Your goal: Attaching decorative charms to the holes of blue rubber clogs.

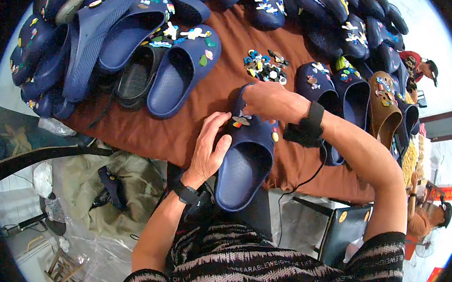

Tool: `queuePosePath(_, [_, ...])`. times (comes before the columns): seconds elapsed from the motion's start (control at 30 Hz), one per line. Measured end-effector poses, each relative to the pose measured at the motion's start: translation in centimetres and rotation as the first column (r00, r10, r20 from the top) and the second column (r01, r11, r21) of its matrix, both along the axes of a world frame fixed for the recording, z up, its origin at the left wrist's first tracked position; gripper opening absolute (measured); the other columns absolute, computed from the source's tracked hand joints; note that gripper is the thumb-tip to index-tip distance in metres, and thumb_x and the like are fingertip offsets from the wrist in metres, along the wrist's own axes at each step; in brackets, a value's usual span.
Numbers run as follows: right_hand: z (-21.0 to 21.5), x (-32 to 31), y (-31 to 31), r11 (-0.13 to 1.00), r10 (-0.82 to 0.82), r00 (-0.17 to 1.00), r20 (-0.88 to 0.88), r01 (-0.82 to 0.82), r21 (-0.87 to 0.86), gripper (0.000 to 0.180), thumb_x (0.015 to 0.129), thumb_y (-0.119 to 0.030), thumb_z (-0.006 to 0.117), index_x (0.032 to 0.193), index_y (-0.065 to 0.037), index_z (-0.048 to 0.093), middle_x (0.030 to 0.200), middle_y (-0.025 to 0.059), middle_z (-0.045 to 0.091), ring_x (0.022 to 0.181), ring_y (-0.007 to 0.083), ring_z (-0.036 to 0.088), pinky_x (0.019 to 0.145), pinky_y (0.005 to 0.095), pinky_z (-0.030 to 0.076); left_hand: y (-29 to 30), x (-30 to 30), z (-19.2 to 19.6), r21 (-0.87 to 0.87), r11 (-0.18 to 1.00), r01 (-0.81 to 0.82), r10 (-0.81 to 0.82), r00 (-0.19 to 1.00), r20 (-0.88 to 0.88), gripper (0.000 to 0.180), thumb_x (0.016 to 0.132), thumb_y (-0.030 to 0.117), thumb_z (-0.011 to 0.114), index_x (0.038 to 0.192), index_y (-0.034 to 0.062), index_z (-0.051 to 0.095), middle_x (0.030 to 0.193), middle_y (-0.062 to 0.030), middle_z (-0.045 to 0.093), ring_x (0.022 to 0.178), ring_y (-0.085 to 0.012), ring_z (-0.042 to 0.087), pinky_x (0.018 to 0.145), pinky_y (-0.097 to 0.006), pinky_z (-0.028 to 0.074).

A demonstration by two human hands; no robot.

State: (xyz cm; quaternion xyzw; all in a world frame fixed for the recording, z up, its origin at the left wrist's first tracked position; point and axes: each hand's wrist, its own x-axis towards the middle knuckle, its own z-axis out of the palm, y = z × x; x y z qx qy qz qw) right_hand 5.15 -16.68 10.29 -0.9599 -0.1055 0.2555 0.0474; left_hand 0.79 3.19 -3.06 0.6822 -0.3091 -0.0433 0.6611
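A dark blue clog [251, 134] lies in front of me at the table's near edge, toe pointing away and heel toward me. Small coloured charms sit on its upper. My left hand [205, 150] grips the clog's left side, with the fingers on the upper and the thumb near the opening. Over the toe, my right hand [274, 102] is closed, its curled fingers pressed to the upper; whatever they pinch is hidden. Just beyond the toe lies a small pile of loose charms [267, 66] in black, white, yellow and blue.
A brown cloth [229, 41] covers the table. Blue clogs [179, 76] are heaped at the left, and more [354, 32] at the far right. A brown clog [384, 103] stands among blue ones by my right forearm. Two other people are at the right. A black cord [307, 180] hangs below.
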Motion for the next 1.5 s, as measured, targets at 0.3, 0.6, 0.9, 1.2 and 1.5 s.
queuePosePath(0.3, [-1.0,-0.4,-0.1,0.998,0.036,0.999,0.022,-0.035,-0.057,0.027,0.082,-0.027,0.071,0.085,0.000,0.074,0.087,0.0217,0.073,0.085,0.0364,0.072,0.071,0.0461,0.058,0.1,0.0,0.1,0.041,0.999,-0.012,0.012,1.000,0.010,0.051,0.101,0.036,0.052,0.137,-0.0009,0.051,0.138,-0.0199,0.051,0.131,-0.0343,0.047,0.110,-0.041,0.037])
queuePosePath(0.6, [-2.2,-0.3,-0.5,1.000,-0.015,0.998,0.054,0.015,0.004,0.028,0.083,-0.029,0.067,0.079,-0.002,0.074,0.075,0.0149,0.073,0.067,0.0304,0.072,0.061,0.0416,0.058,-0.1,0.0,-0.1,0.034,0.998,-0.051,0.050,0.999,0.010,0.047,0.102,0.032,0.052,0.137,0.0004,0.052,0.136,-0.0179,0.051,0.124,-0.0296,0.053,0.103,-0.038,0.043])
queuePosePath(0.9, [-0.6,-3.7,-8.7,0.687,-0.456,0.888,-0.062,0.395,0.609,0.036,0.096,-0.031,0.059,0.082,0.003,0.064,0.065,0.0062,0.064,0.054,0.0166,0.065,0.045,0.0308,0.052,-0.4,-0.2,-0.5,0.034,0.999,-0.041,0.043,0.996,-0.078,0.045,0.107,0.031,0.042,0.139,0.0003,0.050,0.137,-0.0132,0.053,0.121,-0.0239,0.057,0.104,-0.036,0.043])
queuePosePath(1.2, [-3.4,-11.2,-7.9,0.763,-0.367,0.927,-0.082,0.350,0.544,0.025,0.094,-0.019,0.062,0.092,0.005,0.064,0.070,0.0096,0.062,0.059,0.0177,0.064,0.056,0.0323,0.054,-0.7,0.1,-1.0,0.069,0.996,-0.048,0.052,0.997,-0.054,0.048,0.107,0.033,0.041,0.139,-0.0011,0.048,0.138,-0.0146,0.054,0.122,-0.0242,0.056,0.105,-0.036,0.042])
queuePosePath(1.5, [-7.0,-7.5,-10.8,0.732,-0.604,0.769,0.210,0.431,0.527,0.019,0.086,-0.011,0.057,0.094,0.002,0.069,0.082,0.0232,0.070,0.077,0.0386,0.071,0.073,0.0469,0.057,-1.1,-0.4,0.0,0.065,0.993,-0.098,0.104,0.991,-0.084,0.038,0.103,0.017,0.042,0.134,-0.0033,0.053,0.132,-0.0159,0.057,0.116,-0.0260,0.060,0.101,-0.037,0.045])
